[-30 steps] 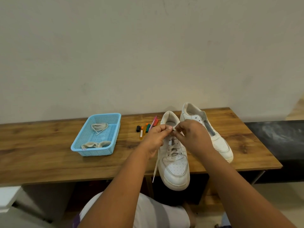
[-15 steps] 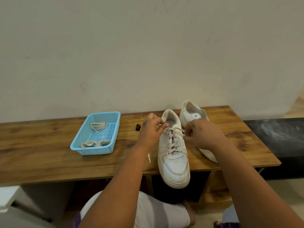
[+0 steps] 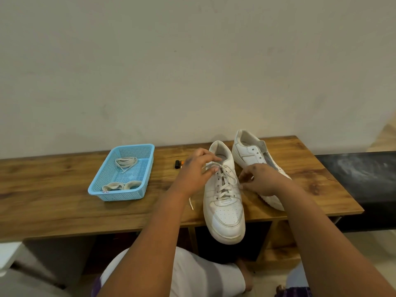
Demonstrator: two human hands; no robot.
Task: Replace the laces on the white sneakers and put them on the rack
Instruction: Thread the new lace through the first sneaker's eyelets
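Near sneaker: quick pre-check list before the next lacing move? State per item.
1. Lace threaded through the near sneaker: ok, crossings run up the eyelets.
2. Left hand holds the lace at the top eyelets: ok, fingers pinch it.
3. Right hand grips the other lace end: cannot tell, fingers are curled beside the shoe but the lace there is too faint.
4. Loose lace tip lies free on the table, left of the shoe: ok.
5. Near sneaker fully supported: not ok, its toe overhangs the front edge.
6. Far sneaker laced: not ok, eyelets look empty; spare laces sit in the blue basket.
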